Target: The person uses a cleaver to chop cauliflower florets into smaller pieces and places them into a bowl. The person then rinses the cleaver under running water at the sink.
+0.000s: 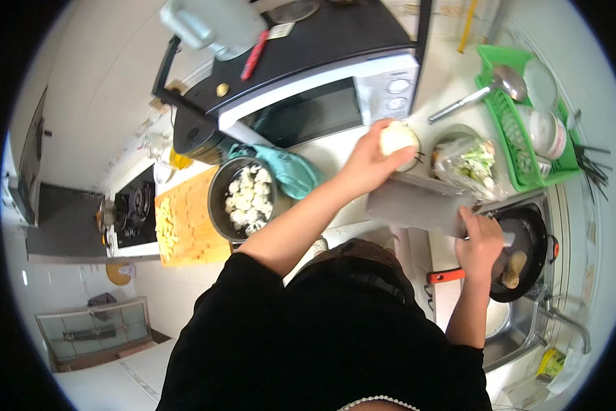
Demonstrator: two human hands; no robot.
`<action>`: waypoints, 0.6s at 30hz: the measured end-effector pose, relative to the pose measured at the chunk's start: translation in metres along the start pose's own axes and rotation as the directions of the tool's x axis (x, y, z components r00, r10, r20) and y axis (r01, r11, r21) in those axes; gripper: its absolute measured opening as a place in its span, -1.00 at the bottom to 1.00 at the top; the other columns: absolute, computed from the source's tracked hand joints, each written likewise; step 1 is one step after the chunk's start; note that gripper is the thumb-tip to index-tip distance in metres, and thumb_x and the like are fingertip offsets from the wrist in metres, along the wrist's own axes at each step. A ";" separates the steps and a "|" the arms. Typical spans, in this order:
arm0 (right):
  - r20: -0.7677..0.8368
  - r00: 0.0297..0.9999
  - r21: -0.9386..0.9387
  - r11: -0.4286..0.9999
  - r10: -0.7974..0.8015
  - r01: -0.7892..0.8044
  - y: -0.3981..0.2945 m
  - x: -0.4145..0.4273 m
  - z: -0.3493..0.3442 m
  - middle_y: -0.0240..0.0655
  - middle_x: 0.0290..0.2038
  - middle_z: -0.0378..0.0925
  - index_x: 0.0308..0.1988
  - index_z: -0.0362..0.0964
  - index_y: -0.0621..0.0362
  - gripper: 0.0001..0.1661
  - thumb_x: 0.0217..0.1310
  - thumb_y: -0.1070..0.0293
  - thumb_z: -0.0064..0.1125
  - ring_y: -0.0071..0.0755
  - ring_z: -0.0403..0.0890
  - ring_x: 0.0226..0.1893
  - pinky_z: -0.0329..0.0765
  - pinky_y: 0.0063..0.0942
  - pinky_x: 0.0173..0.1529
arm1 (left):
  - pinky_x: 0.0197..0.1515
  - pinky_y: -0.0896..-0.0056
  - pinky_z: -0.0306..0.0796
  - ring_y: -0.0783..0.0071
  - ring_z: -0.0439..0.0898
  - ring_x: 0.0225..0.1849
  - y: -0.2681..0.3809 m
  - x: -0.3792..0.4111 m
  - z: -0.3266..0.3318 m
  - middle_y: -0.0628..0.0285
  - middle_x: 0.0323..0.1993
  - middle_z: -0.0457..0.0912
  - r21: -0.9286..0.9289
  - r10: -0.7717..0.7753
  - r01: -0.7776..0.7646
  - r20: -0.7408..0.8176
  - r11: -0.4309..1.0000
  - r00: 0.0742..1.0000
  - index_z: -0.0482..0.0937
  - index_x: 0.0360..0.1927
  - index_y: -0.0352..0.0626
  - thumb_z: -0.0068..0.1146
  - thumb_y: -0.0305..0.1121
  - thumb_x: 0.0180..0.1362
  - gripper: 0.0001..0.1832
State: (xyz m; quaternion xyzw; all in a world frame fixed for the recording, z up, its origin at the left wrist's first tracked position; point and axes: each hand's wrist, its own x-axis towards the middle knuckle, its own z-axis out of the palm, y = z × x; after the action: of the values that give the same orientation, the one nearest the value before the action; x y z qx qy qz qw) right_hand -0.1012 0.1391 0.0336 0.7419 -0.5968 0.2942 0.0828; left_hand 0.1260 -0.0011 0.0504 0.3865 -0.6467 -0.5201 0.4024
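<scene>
My left hand (365, 165) grips a pale, rounded vegetable (397, 138), which looks like a piece of cauliflower, in front of the microwave. In my right hand (481, 247) is a cleaver (418, 205), held by its handle. Its broad blade lies flat-on to the view and points left, just below the vegetable. Left of my left forearm, a dark pot (215, 205) holds several white cauliflower florets (250, 198). A clear plastic bag with green and white vegetable scraps (471, 164) sits in a round container beyond the cleaver.
A wooden cutting board (197, 221) carries diced yellow pieces (166, 228). A teal bag (290, 172) rests below the microwave (308, 108). At right are a green dish rack (510, 128), a ladle (462, 104) and a black frying pan (523, 246) over the sink (516, 344).
</scene>
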 end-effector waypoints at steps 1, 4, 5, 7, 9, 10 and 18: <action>0.022 0.999 0.037 0.999 -0.027 0.026 -0.017 0.004 0.011 -0.25 -0.57 0.39 -0.18 0.47 0.12 -0.40 -0.48 0.57 0.09 -0.11 0.45 -0.53 0.38 -0.23 -0.40 | 0.03 0.49 0.35 0.50 0.48 -0.08 -0.003 -0.023 -0.030 0.19 -0.08 0.48 0.005 0.048 -0.048 -0.075 0.999 0.996 0.22 0.20 -0.22 0.19 -0.25 0.14 -0.39; 0.119 0.987 0.156 0.983 -0.112 0.093 -0.086 0.029 0.041 -0.27 -0.54 0.41 -0.18 0.46 0.10 -0.40 -0.47 0.51 0.22 -0.18 0.47 -0.50 0.41 -0.28 -0.35 | -0.04 0.40 0.39 0.43 0.50 -0.11 -0.018 -0.091 -0.128 0.19 -0.16 0.52 -0.058 -0.160 0.149 -0.356 0.987 0.921 0.29 0.17 -0.12 0.22 -0.31 0.10 -0.44; 0.150 0.979 0.168 0.979 -0.140 0.114 -0.112 0.038 0.051 -0.28 -0.53 0.42 -0.17 0.46 0.09 -0.38 -0.49 0.48 0.28 -0.20 0.49 -0.48 0.42 -0.30 -0.34 | -0.04 0.40 0.39 0.42 0.51 -0.12 -0.037 -0.115 -0.164 0.17 -0.15 0.53 -0.028 -0.208 0.218 -0.438 0.976 0.875 0.30 0.16 -0.13 0.22 -0.32 0.09 -0.44; 0.169 0.963 0.193 0.965 -0.210 0.176 -0.161 0.055 0.078 -0.29 -0.54 0.44 -0.22 0.44 0.15 -0.37 -0.54 0.43 0.37 -0.23 0.52 -0.47 0.44 -0.33 -0.32 | -0.03 0.41 0.38 0.40 0.52 -0.10 -0.080 -0.163 -0.231 0.09 -0.10 0.54 0.172 -0.202 0.328 -0.507 0.929 0.838 0.31 0.16 -0.14 0.22 -0.34 0.08 -0.43; 0.242 0.933 0.195 0.955 -0.267 0.223 -0.210 0.070 0.101 -0.28 -0.55 0.45 -0.27 0.42 0.19 -0.44 -0.51 0.43 0.36 -0.24 0.52 -0.47 0.44 -0.35 -0.32 | 0.00 0.39 0.37 0.31 0.53 -0.06 -0.095 -0.198 -0.265 0.01 -0.05 0.54 0.305 -0.198 0.414 -0.546 0.858 0.814 0.31 0.16 -0.14 0.22 -0.33 0.06 -0.43; 0.279 0.916 0.192 0.951 -0.290 0.243 -0.230 0.077 0.111 -0.27 -0.56 0.45 -0.30 0.41 0.21 -0.48 -0.49 0.44 0.35 -0.25 0.52 -0.47 0.44 -0.36 -0.32 | 0.02 0.36 0.37 0.22 0.54 -0.04 -0.105 -0.207 -0.279 -0.01 -0.03 0.53 0.343 -0.192 0.408 -0.519 0.846 0.833 0.30 0.18 -0.12 0.22 -0.32 0.06 -0.41; 0.454 0.823 0.011 0.925 -0.342 0.379 -0.305 0.093 0.186 -0.19 -0.48 0.49 -0.32 0.39 0.25 -0.68 -0.24 0.46 0.20 -0.19 0.53 -0.40 0.41 -0.36 -0.22 | 0.29 0.25 0.12 0.04 0.23 0.28 -0.120 -0.204 -0.273 -0.07 0.20 0.31 0.543 -0.105 0.158 -0.128 0.825 0.986 0.38 0.12 -0.25 -0.03 -0.35 0.20 -0.59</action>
State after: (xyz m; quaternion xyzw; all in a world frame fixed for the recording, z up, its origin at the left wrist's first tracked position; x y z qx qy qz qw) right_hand 0.2573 0.0565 0.0021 0.8848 -0.4598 0.0706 0.0270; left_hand 0.4648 0.0678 -0.0543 0.5532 -0.7215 -0.3197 0.2667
